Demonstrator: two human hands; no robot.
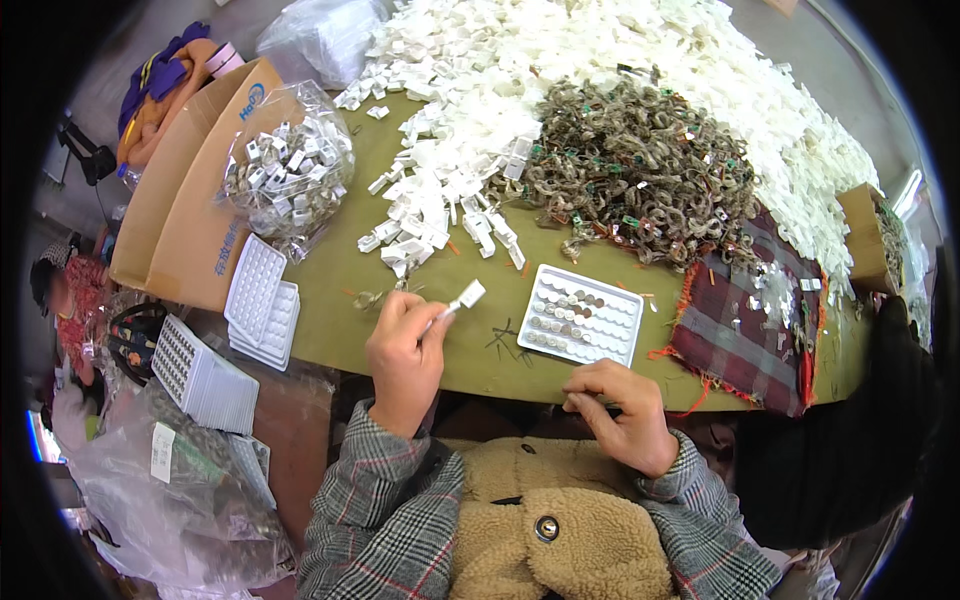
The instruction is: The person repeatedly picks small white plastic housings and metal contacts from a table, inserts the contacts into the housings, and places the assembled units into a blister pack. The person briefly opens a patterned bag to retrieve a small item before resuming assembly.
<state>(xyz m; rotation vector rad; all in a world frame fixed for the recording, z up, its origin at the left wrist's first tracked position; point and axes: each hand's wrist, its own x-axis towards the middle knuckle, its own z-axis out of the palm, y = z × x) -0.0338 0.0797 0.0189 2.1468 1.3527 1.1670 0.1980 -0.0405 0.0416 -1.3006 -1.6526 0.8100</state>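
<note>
Near the table's (420, 330) front edge, the left hand (405, 350) pinches a small white clip (463, 297) whose long axis points up-right toward the white compartment tray (581, 314), while the right hand (620, 410), nearer that tray, curls its fingers around something I cannot make out.

Even, soft daylight fills the scene, with faint shadows. The heap of white plastic pieces (640, 60) glares slightly. Fisheye bending and black vignette crowd the rim; the centre stays sharp.
</note>
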